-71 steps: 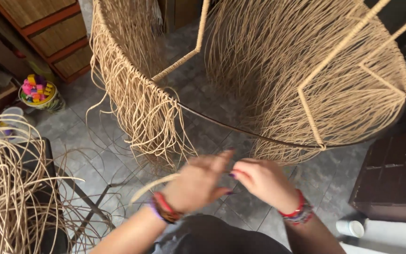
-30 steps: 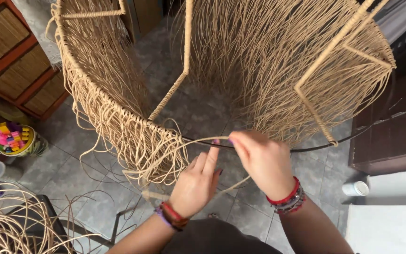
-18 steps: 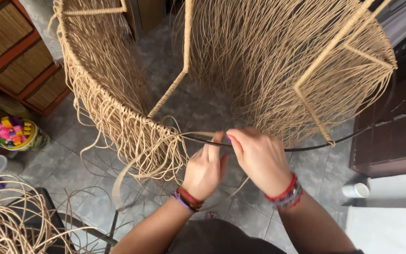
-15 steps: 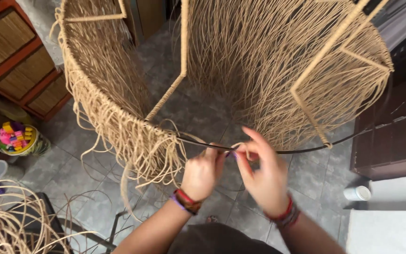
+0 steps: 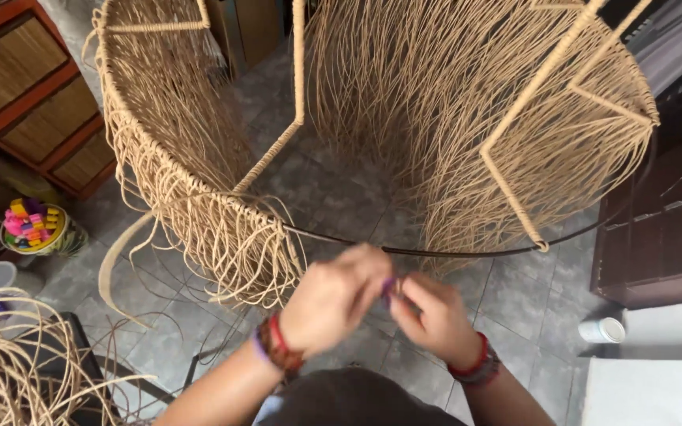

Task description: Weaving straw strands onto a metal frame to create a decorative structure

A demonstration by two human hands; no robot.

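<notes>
Since half a second before, both hands had dropped from the dark rim and drawn together below it. The left hand was curled shut, fingertips meeting those of the right hand, which pinched a blurred strand; what the left grip held could not be told. The half-woven frame stood ahead on the tiled floor, loose ends hanging. A cane bundle lay at lower left, a tub of coloured bits by a wooden cabinet, a white cup at right
</notes>
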